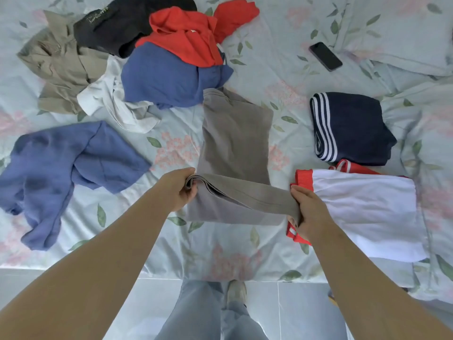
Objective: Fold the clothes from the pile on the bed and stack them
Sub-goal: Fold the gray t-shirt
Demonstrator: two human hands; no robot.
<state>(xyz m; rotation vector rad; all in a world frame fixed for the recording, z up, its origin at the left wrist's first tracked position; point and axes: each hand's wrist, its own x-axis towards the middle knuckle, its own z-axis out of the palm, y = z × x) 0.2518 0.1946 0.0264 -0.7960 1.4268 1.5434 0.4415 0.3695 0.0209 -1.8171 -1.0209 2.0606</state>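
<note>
A grey garment (235,141) lies folded lengthwise in the middle of the bed. Its near edge is lifted off the sheet. My left hand (182,187) pinches the left corner of that edge, and my right hand (306,212) grips the right corner. To the right lie a folded white garment with red trim (362,207) and, behind it, a folded navy garment with white stripes (353,128). The unfolded pile at the back left holds a red top (186,35), a blue piece (166,77), a black piece (117,28), a khaki shirt (61,67) and a white piece (110,101).
A loose blue shirt (61,173) is spread out at the left. A black phone (325,56) rests on the floral sheet (220,253) at the back right, near a pillow (397,33). The bed's front edge runs above my legs and the tiled floor (294,312).
</note>
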